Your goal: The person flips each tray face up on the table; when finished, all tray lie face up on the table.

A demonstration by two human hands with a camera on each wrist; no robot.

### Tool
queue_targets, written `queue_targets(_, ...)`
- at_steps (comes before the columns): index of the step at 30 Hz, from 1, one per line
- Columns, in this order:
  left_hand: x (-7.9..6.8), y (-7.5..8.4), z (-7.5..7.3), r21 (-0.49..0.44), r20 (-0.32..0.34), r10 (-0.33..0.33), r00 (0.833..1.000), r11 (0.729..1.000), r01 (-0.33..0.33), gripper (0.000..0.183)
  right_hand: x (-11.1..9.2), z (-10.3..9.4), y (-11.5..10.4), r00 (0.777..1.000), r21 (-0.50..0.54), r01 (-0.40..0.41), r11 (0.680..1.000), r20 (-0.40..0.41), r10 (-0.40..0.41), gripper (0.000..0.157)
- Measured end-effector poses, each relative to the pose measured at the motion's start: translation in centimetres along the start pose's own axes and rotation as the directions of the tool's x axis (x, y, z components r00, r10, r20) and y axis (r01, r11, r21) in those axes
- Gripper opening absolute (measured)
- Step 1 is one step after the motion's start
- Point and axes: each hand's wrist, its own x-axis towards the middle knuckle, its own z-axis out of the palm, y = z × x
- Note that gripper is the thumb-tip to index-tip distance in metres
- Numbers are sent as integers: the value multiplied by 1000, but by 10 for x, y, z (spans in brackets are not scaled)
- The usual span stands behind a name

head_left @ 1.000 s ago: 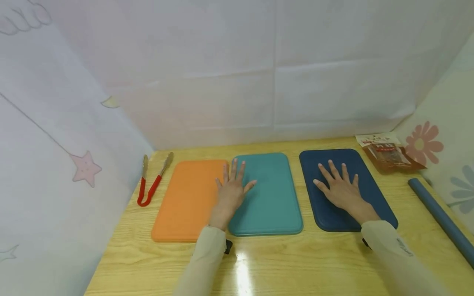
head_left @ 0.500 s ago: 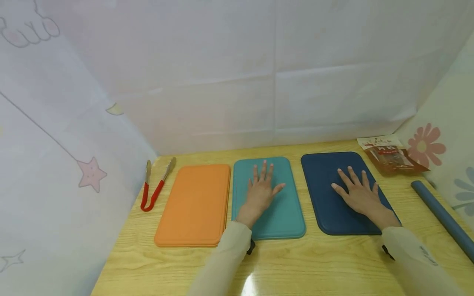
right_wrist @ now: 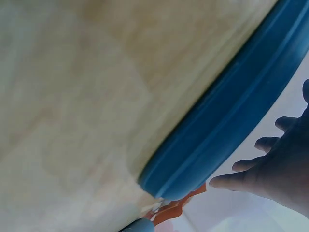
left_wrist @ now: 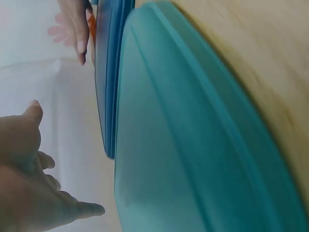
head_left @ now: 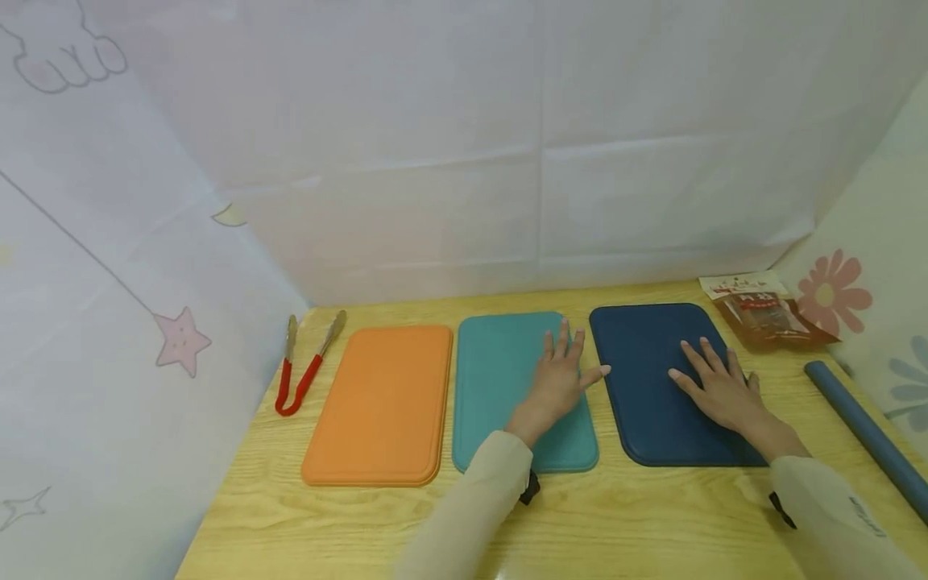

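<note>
Three flat, rounded rectangular pieces with ridged edges lie in a row in the head view: orange (head_left: 377,407), teal (head_left: 500,362) and dark blue (head_left: 645,387). My left hand (head_left: 554,387) is over the teal piece's right side, fingers spread, thumb reaching toward the blue one. In the left wrist view a gap shows between the left hand (left_wrist: 29,183) and the teal piece (left_wrist: 149,145). My right hand (head_left: 728,395) spreads over the blue piece's right part. The right wrist view shows that hand (right_wrist: 285,169) apart from the blue edge (right_wrist: 222,116). Neither hand holds anything.
Red-handled tongs (head_left: 300,374) lie at the table's left edge. A brown food packet (head_left: 768,314) sits at the back right, with a grey-blue rod (head_left: 866,431) in front of it. White printed cloth (head_left: 435,161) walls the table (head_left: 348,532) at the back and sides.
My left hand has swept right, from between the orange and teal pieces to the teal one's right side. The right hand has shifted a little right over the blue piece.
</note>
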Motion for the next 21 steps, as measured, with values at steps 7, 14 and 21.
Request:
queue_targets(7,7,21,15,-212,35,-12,999,977,20,80,-3,-3,11,1000,9,-22,1000,15,22,77)
queue_targets(14,9,31,22,-416,117,-64,991,903,107,87,-5,-8,19,1000,58,-16,998,27,14,79)
queue_targets(21,12,35,27,-453,175,-80,981,878,152,91,-5,-10,29,1000,86,17,996,14,-19,80)
